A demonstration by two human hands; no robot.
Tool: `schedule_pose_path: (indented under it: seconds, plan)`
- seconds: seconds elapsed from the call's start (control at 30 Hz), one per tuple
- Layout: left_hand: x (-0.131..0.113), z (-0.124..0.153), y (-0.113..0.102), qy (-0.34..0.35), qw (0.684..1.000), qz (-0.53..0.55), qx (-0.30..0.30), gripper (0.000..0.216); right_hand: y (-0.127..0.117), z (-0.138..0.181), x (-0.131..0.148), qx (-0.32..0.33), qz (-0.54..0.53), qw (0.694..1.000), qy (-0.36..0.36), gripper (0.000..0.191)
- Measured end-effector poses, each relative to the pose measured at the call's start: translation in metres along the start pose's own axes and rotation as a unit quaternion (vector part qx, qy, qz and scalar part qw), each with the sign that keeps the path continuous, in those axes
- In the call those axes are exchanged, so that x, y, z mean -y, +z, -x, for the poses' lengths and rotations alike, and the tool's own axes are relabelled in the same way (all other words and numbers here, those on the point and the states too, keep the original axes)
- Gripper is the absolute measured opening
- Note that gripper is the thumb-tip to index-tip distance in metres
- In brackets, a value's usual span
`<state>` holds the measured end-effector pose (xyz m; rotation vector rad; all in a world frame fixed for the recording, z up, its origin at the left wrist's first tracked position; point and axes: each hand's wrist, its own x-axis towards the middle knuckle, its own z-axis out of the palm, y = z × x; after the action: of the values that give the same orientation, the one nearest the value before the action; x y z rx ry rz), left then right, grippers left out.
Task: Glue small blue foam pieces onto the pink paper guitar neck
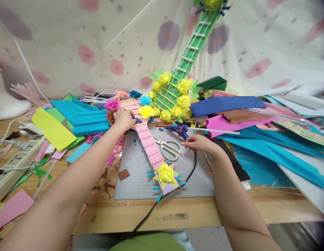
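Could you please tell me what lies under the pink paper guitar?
Beneath the pink guitar are the gray cutting mat and, at its near end, the black cable. What its wide body covers cannot be seen.

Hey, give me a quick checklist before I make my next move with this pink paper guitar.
1. Left hand at the pink paper guitar's body: ok; firmness of hold, cannot tell.
2. Glue stick in the glue gun: ok, sticking out behind.
3. Glue gun hot: cannot tell.
4. Right hand gripping its handle: cannot tell.
5. Black cord clear of the guitar: not ok, passing by its headstock.
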<state>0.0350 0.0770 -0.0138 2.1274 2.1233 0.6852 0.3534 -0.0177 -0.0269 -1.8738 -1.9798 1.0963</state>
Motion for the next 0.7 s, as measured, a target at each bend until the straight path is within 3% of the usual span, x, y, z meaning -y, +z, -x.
schedule_pose_path:
  seconds: [0.2, 0.33, 0.43, 0.53, 0.7]
  plan:
    - [-0.001, -0.006, 0.007, -0.006, 1.0, 0.012, 0.028, 0.013, -0.006, -0.005, -0.023, -0.114, 0.067, 0.991, -0.01, 0.046]
    - [-0.005, -0.003, 0.0, 0.004, 0.999, 0.033, 0.011, 0.004, 0.004, -0.017, -0.029, -0.185, 0.068, 0.98, 0.023, 0.043]
    - [-0.01, 0.004, -0.009, 0.013, 0.996, 0.086, -0.001, 0.002, 0.016, -0.026, -0.025, -0.247, 0.053, 0.968, -0.012, 0.045]
    - [-0.016, 0.017, -0.013, 0.023, 0.985, 0.173, -0.008, 0.004, 0.028, -0.036, -0.02, -0.279, 0.029, 0.958, -0.054, 0.048]
    - [-0.027, 0.047, -0.001, 0.015, 0.96, 0.279, 0.005, 0.019, 0.043, -0.047, -0.016, -0.289, -0.008, 0.957, -0.002, 0.054]
